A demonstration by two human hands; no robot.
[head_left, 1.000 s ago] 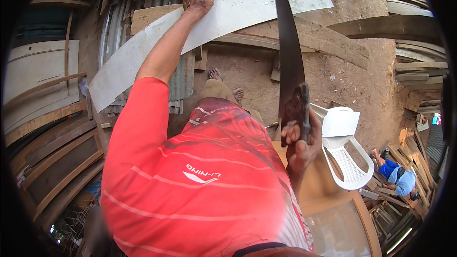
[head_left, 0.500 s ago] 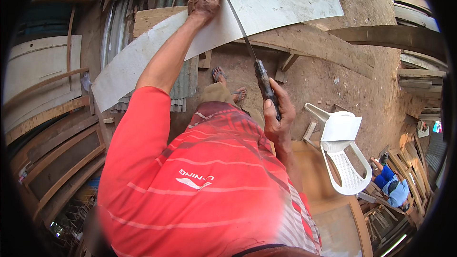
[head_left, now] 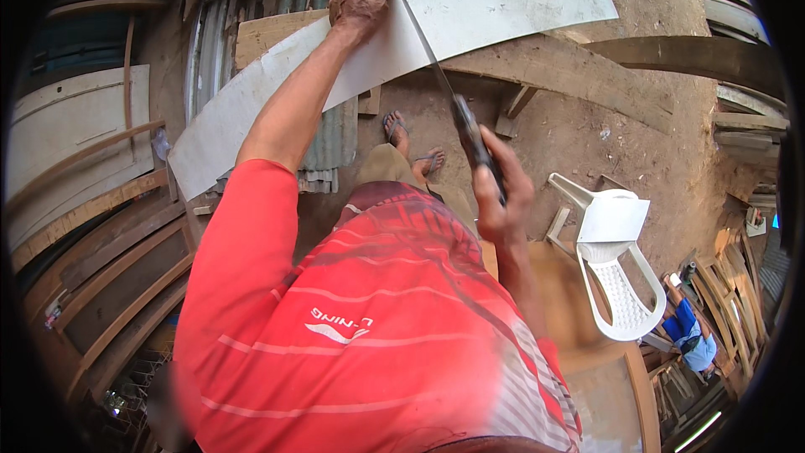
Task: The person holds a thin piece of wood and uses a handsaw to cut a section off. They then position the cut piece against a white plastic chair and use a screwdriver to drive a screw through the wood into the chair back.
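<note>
A long white sheet (head_left: pixel 511 0), scuffed in places, lies across wooden planks and bends through the top of the view. My left hand (head_left: pixel 360 4) bears down on it near its far edge, fingers curled over. Just right of that hand, the thin blade of a handsaw (head_left: pixel 417 25) crosses the sheet, its tip cut off by the top of the view. My right hand (head_left: pixel 503 189) is closed round the saw's dark handle (head_left: pixel 475 141), on the near side of the sheet. Whether the blade has cut into the sheet is hard to see.
Beneath the sheet runs a wooden plank (head_left: pixel 570 75) on short supports. A white plastic chair (head_left: pixel 616 273) stands on the right, near a wooden panel (head_left: pixel 641 394). Stacked boards and frames (head_left: pixel 109 285) fill the left. Another person (head_left: pixel 692 335) sits at the far right among timber.
My right hand and the saw handle have drawn back toward me and slightly right. The left hand stays on the sheet. The whole view has shifted a little.
</note>
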